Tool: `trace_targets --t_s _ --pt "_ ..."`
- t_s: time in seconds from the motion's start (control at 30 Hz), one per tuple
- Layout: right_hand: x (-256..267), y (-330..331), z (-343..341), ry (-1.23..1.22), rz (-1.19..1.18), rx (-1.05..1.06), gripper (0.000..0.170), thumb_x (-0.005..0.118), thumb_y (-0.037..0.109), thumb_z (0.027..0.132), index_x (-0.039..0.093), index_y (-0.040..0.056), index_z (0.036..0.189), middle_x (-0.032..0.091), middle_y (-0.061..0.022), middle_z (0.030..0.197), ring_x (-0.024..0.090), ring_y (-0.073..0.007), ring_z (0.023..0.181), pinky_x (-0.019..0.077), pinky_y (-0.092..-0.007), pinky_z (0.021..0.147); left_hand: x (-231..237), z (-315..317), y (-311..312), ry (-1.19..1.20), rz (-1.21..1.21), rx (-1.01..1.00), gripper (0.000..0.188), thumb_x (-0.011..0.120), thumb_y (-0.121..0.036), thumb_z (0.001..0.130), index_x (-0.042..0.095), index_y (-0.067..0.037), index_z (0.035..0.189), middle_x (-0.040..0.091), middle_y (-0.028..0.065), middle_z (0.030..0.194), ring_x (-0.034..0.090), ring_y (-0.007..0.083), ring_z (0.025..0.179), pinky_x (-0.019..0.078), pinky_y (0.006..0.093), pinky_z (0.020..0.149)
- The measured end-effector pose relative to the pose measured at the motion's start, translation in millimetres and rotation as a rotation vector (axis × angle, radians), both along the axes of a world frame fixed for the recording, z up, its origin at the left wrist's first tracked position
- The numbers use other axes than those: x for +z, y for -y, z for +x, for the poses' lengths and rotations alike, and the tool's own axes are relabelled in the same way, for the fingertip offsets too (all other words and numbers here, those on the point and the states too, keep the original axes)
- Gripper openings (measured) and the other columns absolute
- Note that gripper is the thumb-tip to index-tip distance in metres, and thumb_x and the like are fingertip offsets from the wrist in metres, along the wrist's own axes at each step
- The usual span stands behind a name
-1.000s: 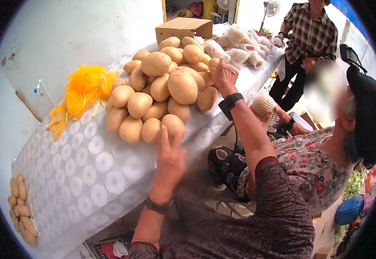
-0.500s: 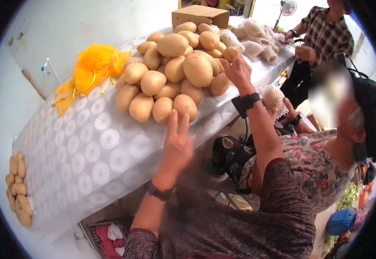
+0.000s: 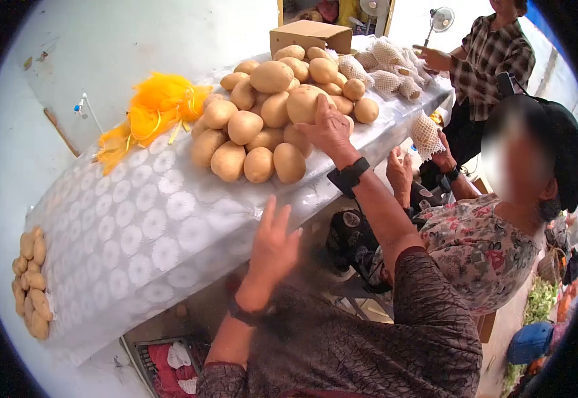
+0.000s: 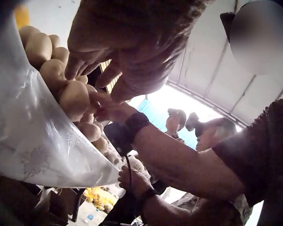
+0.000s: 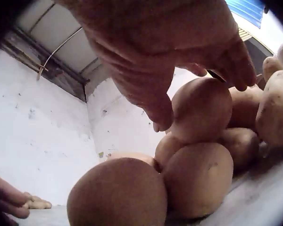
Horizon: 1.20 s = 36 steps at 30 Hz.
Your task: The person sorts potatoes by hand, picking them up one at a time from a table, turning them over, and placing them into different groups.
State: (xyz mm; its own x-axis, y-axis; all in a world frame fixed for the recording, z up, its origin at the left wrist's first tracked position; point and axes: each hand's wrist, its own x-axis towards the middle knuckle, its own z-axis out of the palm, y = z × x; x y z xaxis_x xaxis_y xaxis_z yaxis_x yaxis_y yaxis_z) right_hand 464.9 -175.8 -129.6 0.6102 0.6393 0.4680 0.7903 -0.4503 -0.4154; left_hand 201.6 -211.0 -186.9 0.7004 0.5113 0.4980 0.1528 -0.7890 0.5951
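A heap of potatoes [image 3: 244,126] lies on the table. My right hand [image 3: 332,132] is at the front right of the heap, its thumb and fingers round a large potato [image 3: 305,103]. In the right wrist view, the thumb lies along the left side of this potato [image 5: 202,110] and the fingers reach past its far side. My left hand [image 3: 274,242] hovers in front of the heap near the table edge. Its fingers are spread and it holds nothing. Nearest to it is an oval potato [image 3: 289,163] at the heap's front.
Orange net bags [image 3: 159,109] lie left of the heap. Behind it stand a cardboard box [image 3: 309,38] and several potatoes in white foam nets [image 3: 388,63]. A seated person at my right holds a netted potato [image 3: 426,136]. More potatoes [image 3: 31,282] lie at the table's far left end.
My right hand has left a small potato at the heap's right end and come to the large one. My left hand has drawn back from the front potatoes. The seated person's head has turned.
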Motion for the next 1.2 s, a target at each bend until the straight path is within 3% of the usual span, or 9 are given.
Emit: trace_targets --t_s 0.27,0.6,0.7,0.77,0.83,0.93,1.03,1.17,1.2 --pt "1 -25 -12 0.051 0.012 -0.144 0.086 0.080 0.039 0.062 0.035 0.0105 0.130 0.056 -0.0235 0.104 0.060 -0.0390 0.095 0.0482 -0.0495 0.079 -18 -9 1 0.005 0.009 -0.016 0.042 0.065 -0.009 0.080 0.056 0.007 0.117 0.042 0.0309 0.136 0.048 0.0460 0.121 0.0413 0.0459 0.101" --pt "3 -23 -4 -0.101 0.205 -0.150 0.074 0.078 0.035 0.061 0.046 0.0077 0.121 0.062 -0.0227 0.100 0.062 -0.0376 0.096 0.0491 -0.0473 0.083 -13 -15 0 0.031 -0.065 0.005 0.040 0.066 -0.008 0.080 0.057 0.005 0.116 0.044 0.0281 0.136 0.049 0.0432 0.121 0.0420 0.0445 0.101" --pt "14 -13 10 -0.291 0.330 -0.070 0.067 0.076 0.035 0.067 0.050 0.0027 0.120 0.065 -0.0188 0.097 0.064 -0.0303 0.094 0.0520 -0.0434 0.078 -13 -20 1 0.035 -0.039 0.019 0.039 0.066 -0.008 0.080 0.057 0.004 0.116 0.046 0.0279 0.135 0.050 0.0435 0.121 0.0422 0.0443 0.101" --pt "12 -10 24 -0.751 0.775 0.334 0.059 0.073 0.037 0.073 0.056 0.0009 0.116 0.068 -0.0160 0.096 0.067 -0.0300 0.089 0.0544 -0.0411 0.076 -10 -23 3 0.044 -0.061 0.031 0.039 0.066 -0.008 0.080 0.057 0.004 0.117 0.047 0.0277 0.134 0.050 0.0433 0.120 0.0423 0.0444 0.101" --pt "20 -1 25 -0.805 0.733 0.381 0.056 0.066 0.035 0.082 0.051 0.0002 0.123 0.067 -0.0138 0.105 0.067 -0.0272 0.093 0.0557 -0.0411 0.075 -10 -21 1 0.048 -0.085 0.040 0.039 0.066 -0.008 0.080 0.057 0.004 0.117 0.048 0.0275 0.133 0.051 0.0431 0.120 0.0425 0.0446 0.101" --pt "31 22 11 -1.393 0.934 0.741 0.059 0.058 0.042 0.088 0.045 0.0060 0.132 0.059 -0.0154 0.122 0.065 -0.0330 0.097 0.0557 -0.0452 0.078 -9 -22 2 0.070 -0.092 0.058 0.039 0.066 -0.006 0.080 0.058 0.003 0.117 0.050 0.0268 0.131 0.053 0.0403 0.118 0.0441 0.0427 0.100" --pt "40 49 -33 -1.721 1.122 0.845 0.052 0.062 0.039 0.087 0.047 0.0090 0.127 0.060 -0.0136 0.115 0.062 -0.0310 0.101 0.0574 -0.0470 0.071 -6 -24 6 0.142 -0.215 0.040 0.038 0.065 -0.005 0.083 0.056 0.003 0.119 0.051 0.0242 0.131 0.055 0.0353 0.118 0.0450 0.0412 0.100" --pt "9 77 -61 -1.893 0.838 1.265 0.062 0.045 0.055 0.092 0.043 0.0093 0.134 0.056 -0.0173 0.122 0.059 -0.0359 0.105 0.0580 -0.0486 0.070 6 -36 17 0.260 -0.522 -0.042 0.045 0.060 -0.008 0.091 0.044 0.006 0.131 0.051 0.0231 0.130 0.051 0.0314 0.122 0.0436 0.0410 0.101" --pt "15 87 -86 -1.970 0.913 1.174 0.069 0.037 0.060 0.093 0.041 0.0061 0.136 0.059 -0.0201 0.116 0.064 -0.0370 0.096 0.0594 -0.0416 0.063 12 -40 21 0.321 -0.596 -0.074 0.046 0.059 -0.010 0.092 0.042 0.006 0.133 0.051 0.0237 0.131 0.050 0.0314 0.124 0.0424 0.0403 0.102"
